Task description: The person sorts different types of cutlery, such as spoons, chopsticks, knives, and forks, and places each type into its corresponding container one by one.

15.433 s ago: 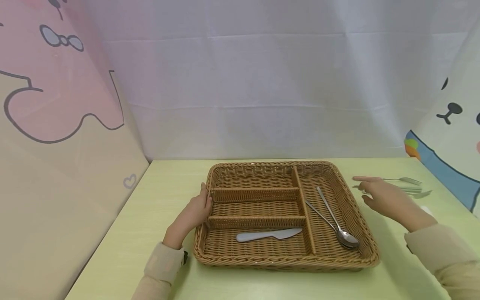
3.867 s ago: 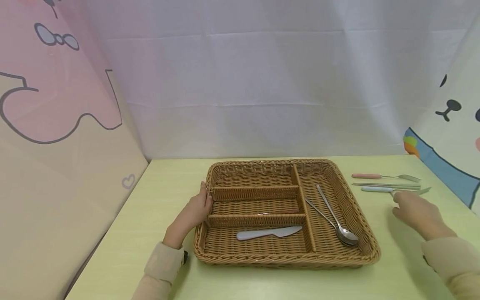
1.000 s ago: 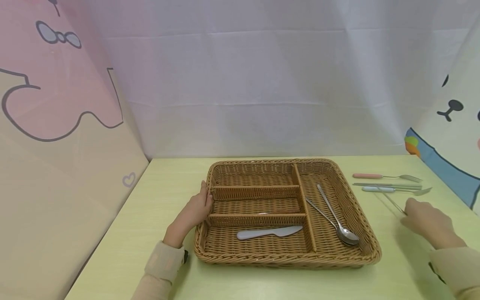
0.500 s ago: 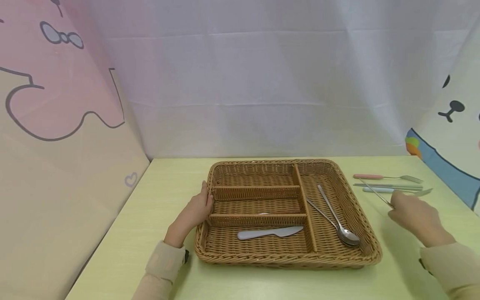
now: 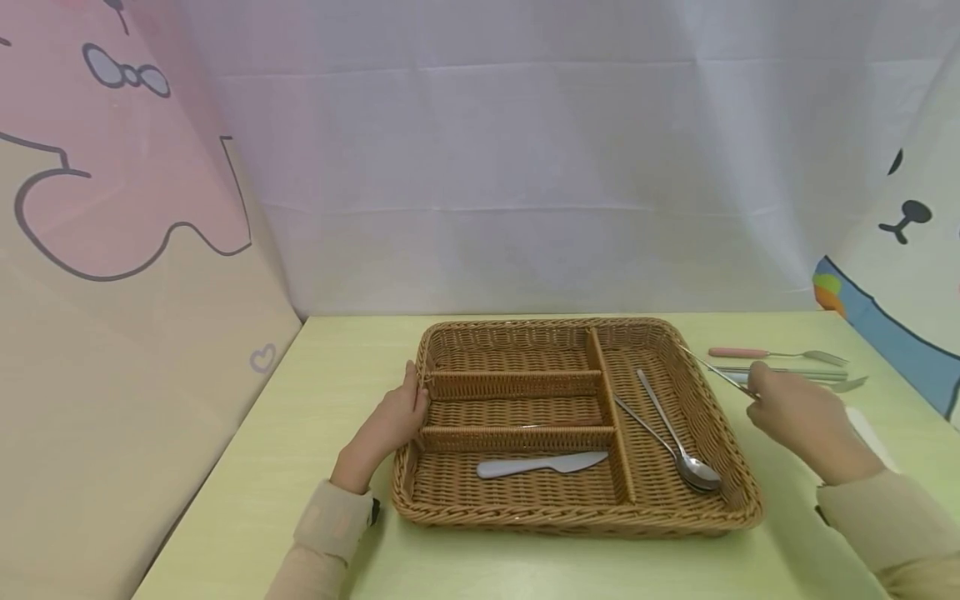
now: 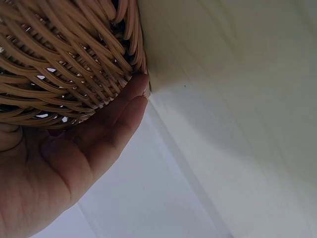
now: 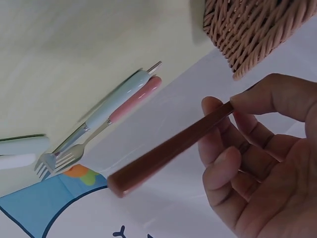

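Observation:
A brown wicker tray (image 5: 570, 521) with several compartments stands in front of me. My left hand (image 5: 386, 425) holds its left side, fingers along the outer wall in the left wrist view. My right hand (image 5: 806, 417) pinches a chopstick (image 7: 168, 151) with a brown handle and thin metal end. That metal end lies over the tray's right rim in the head view. A similar brown-and-metal stick (image 5: 566, 426) shows partly behind the front divider. The front compartment holds a white-handled knife (image 5: 540, 465). Two long spoons (image 5: 697, 473) lie crossed in the right compartment.
Right of the tray lie a pink-handled fork (image 5: 738, 353), green chopsticks (image 5: 825, 374) and a light-blue-handled fork (image 7: 114, 101). A white handle (image 7: 17, 161) lies beside a pale green one (image 7: 22, 144). Patterned cloth (image 5: 525, 208) hangs behind the table.
A brown-and-metal stick has come into the middle compartment since the first frame. My right hand has picked up the chopstick and moved left to the tray's edge. My left hand stays put.

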`<action>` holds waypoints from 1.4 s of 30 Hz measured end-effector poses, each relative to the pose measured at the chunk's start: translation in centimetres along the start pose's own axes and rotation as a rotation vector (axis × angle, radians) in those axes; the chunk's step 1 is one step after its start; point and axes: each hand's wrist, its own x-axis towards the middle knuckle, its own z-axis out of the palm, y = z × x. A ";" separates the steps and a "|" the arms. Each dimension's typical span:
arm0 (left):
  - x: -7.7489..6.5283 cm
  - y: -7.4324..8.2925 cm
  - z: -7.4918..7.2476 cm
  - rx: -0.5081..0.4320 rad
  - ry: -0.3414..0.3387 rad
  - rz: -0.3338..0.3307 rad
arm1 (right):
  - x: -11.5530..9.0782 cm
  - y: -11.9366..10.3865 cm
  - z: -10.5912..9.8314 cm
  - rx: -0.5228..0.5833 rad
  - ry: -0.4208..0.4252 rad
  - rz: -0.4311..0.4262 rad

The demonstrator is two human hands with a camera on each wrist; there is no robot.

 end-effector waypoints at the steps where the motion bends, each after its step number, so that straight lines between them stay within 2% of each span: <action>1: 0.0 0.0 0.0 0.000 0.001 0.000 | 0.1 -0.3 0.0 -0.006 0.016 -0.011; 7: 0.1 0.1 -0.1 -0.012 -0.009 -0.010 | 0.3 -1.9 -0.1 -0.053 0.119 -0.093; 18: 0.2 0.1 -0.1 -0.018 -0.002 0.002 | 1.0 -4.8 -0.5 -0.028 0.096 -0.127; 26: 0.2 0.0 -0.1 -0.003 0.006 0.007 | 1.7 -6.7 -0.1 -0.039 0.139 -0.176; 35: 0.1 -0.1 0.0 0.014 0.010 0.012 | 2.2 -8.9 0.6 -0.075 0.239 -0.275; 42: 0.0 0.0 -0.1 0.014 0.014 0.005 | 2.4 -10.6 1.1 -0.124 0.224 -0.298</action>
